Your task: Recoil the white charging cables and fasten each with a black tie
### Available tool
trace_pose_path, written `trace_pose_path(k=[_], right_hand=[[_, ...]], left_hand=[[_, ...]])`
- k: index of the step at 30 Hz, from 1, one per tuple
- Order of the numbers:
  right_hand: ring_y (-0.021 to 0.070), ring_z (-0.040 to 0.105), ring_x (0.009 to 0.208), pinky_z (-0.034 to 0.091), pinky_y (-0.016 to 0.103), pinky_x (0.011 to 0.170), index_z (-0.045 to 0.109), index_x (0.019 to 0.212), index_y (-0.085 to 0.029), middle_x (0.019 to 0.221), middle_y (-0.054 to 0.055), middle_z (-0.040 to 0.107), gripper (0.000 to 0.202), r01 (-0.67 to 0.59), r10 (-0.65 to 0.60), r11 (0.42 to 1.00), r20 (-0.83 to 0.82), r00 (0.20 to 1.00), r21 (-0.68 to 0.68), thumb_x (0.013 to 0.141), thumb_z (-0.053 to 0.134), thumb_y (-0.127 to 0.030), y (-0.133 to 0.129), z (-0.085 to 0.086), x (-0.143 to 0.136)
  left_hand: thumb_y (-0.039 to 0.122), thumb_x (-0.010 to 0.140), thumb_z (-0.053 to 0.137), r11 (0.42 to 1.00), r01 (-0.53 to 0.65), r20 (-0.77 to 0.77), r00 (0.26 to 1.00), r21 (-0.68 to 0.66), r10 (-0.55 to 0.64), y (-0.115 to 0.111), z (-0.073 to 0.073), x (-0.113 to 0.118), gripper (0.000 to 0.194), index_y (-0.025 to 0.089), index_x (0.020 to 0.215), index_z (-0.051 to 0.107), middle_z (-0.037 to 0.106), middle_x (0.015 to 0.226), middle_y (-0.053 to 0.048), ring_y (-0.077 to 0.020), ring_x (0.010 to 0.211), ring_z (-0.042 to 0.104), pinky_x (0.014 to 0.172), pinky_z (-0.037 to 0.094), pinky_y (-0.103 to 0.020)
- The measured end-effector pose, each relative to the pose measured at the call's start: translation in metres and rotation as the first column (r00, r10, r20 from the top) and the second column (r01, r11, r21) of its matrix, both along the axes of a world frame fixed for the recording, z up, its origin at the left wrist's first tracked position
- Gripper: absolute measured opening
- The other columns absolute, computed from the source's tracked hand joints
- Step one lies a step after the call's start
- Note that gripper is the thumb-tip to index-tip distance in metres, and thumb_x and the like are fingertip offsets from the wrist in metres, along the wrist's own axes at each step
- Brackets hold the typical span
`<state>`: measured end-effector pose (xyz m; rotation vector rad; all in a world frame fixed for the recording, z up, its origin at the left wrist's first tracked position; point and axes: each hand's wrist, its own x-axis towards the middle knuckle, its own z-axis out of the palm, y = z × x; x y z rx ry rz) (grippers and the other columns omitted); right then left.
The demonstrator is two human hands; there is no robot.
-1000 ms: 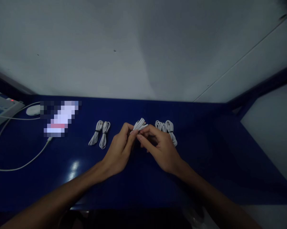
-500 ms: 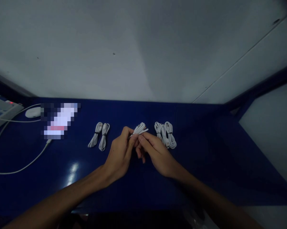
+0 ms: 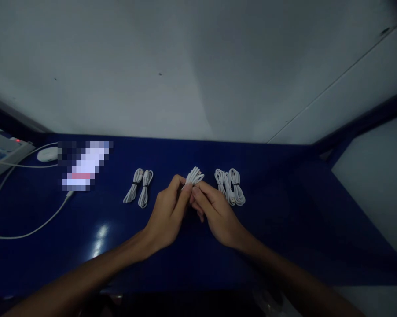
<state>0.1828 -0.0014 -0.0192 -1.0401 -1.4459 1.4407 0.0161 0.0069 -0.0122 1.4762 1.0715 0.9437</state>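
A coiled white cable is pinched between my two hands at the middle of the blue table. My left hand grips its lower left side with the thumb on top. From the other side my right hand presses thumb and fingers on its lower end. My fingers hide the bottom of the coil. To the left lie two bundled white cables, one tilted and the other beside it, each bound with a black tie. Just right of my right hand, a group of bundled white cables lies close together.
On the left of the blue table lies a pixelated device with a bright screen, a white cable plugged into it. Behind it are a white rounded object and a power strip with a red light. A grey wall rises behind.
The held cable coil has turned slightly in my fingers, so its loops now fan more upright. Both hands keep their hold, and the view has shifted a little.
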Motion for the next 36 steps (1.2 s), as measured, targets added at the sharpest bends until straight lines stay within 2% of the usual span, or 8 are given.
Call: trace_pose_path(k=[10, 16, 18, 21, 24, 27, 31, 36], right_hand=[[0.0122, 0.041, 0.056, 0.036, 0.030, 0.054, 0.061, 0.086, -0.022, 0.065, -0.005, 0.043, 0.036, 0.025, -0.025, 1.000, -0.044, 0.999, 0.004, 0.116, 0.054, -0.041, 0.006, -0.002, 0.004], [0.0110, 0.037, 0.051, 0.030, 0.028, 0.050, 0.062, 0.081, -0.022, 0.058, -0.007, 0.039, 0.034, 0.048, -0.051, 0.998, -0.077, 0.996, -0.046, 0.113, 0.055, -0.033, 0.011, -0.001, 0.012], [0.0105, 0.036, 0.048, 0.030, 0.027, 0.048, 0.061, 0.077, -0.022, 0.054, -0.008, 0.038, 0.036, 0.034, -0.042, 0.997, -0.107, 0.993, -0.073, 0.111, 0.055, -0.033, 0.013, 0.001, 0.014], [0.0098, 0.030, 0.042, 0.032, 0.027, 0.046, 0.059, 0.072, -0.023, 0.049, -0.010, 0.033, 0.038, -0.002, -0.017, 0.993, -0.158, 0.987, -0.116, 0.109, 0.053, -0.032, 0.016, 0.003, 0.016], [0.0097, 0.026, 0.040, 0.035, 0.026, 0.046, 0.057, 0.070, -0.024, 0.046, -0.010, 0.031, 0.037, -0.049, 0.019, 0.986, -0.186, 0.982, -0.160, 0.106, 0.051, -0.028, 0.019, 0.004, 0.020], [0.0100, 0.027, 0.041, 0.036, 0.026, 0.046, 0.056, 0.068, -0.024, 0.047, -0.010, 0.033, 0.037, -0.084, 0.051, 0.980, -0.178, 0.983, -0.181, 0.105, 0.051, -0.027, 0.021, 0.005, 0.022], [0.0103, 0.031, 0.043, 0.034, 0.027, 0.048, 0.055, 0.068, -0.023, 0.048, -0.009, 0.034, 0.041, -0.061, 0.046, 0.988, -0.108, 0.993, -0.141, 0.108, 0.053, -0.032, 0.021, 0.007, 0.024], [0.0111, 0.034, 0.053, 0.025, 0.029, 0.052, 0.058, 0.072, -0.022, 0.060, -0.006, 0.043, 0.040, 0.024, -0.023, 0.999, 0.038, 0.999, -0.032, 0.111, 0.056, -0.033, 0.015, 0.014, 0.023]], left_hand=[[0.045, 0.113, 0.060, 0.999, -0.041, 0.047, 0.998, 0.011, 0.040, 0.004, -0.001, -0.003, 0.031, 0.020, 0.098, 0.068, 0.070, 0.088, -0.001, -0.0156, 0.078, 0.066, 0.073, 0.052, -0.030], [0.033, 0.111, 0.067, 0.969, -0.124, -0.006, 0.992, 0.214, 0.128, 0.012, -0.002, -0.009, 0.036, 0.024, 0.145, 0.062, 0.073, 0.109, -0.004, -0.0181, 0.095, 0.073, 0.086, 0.061, -0.034], [0.021, 0.112, 0.063, 0.885, -0.106, -0.105, 0.980, 0.454, 0.171, 0.016, -0.002, -0.011, 0.042, 0.027, 0.153, 0.059, 0.071, 0.127, -0.008, -0.0203, 0.111, 0.073, 0.096, 0.063, -0.039], [0.007, 0.107, 0.064, 0.671, 0.054, -0.227, 0.958, 0.740, 0.173, 0.022, -0.002, -0.015, 0.051, 0.031, 0.152, 0.064, 0.059, 0.154, -0.012, -0.0272, 0.137, 0.064, 0.104, 0.064, -0.047], [0.004, 0.103, 0.069, 0.517, 0.183, -0.275, 0.955, 0.836, 0.108, 0.028, -0.003, -0.019, 0.053, 0.028, 0.149, 0.067, 0.056, 0.163, -0.014, -0.0317, 0.147, 0.059, 0.109, 0.064, -0.053], [0.003, 0.100, 0.073, 0.451, 0.224, -0.278, 0.959, 0.864, 0.055, 0.032, -0.006, -0.023, 0.057, 0.021, 0.153, 0.064, 0.067, 0.152, -0.016, -0.0319, 0.145, 0.064, 0.113, 0.062, -0.055], [0.004, 0.103, 0.071, 0.476, 0.219, -0.264, 0.964, 0.852, 0.030, 0.031, -0.012, -0.025, 0.057, 0.023, 0.155, 0.062, 0.076, 0.142, -0.013, -0.0306, 0.143, 0.066, 0.112, 0.062, -0.054], [0.019, 0.108, 0.069, 0.771, 0.113, -0.184, 0.983, 0.627, 0.006, 0.022, -0.011, -0.020, 0.028, 0.026, 0.134, 0.077, 0.081, 0.129, -0.008, -0.0253, 0.121, 0.076, 0.107, 0.061, -0.047]])
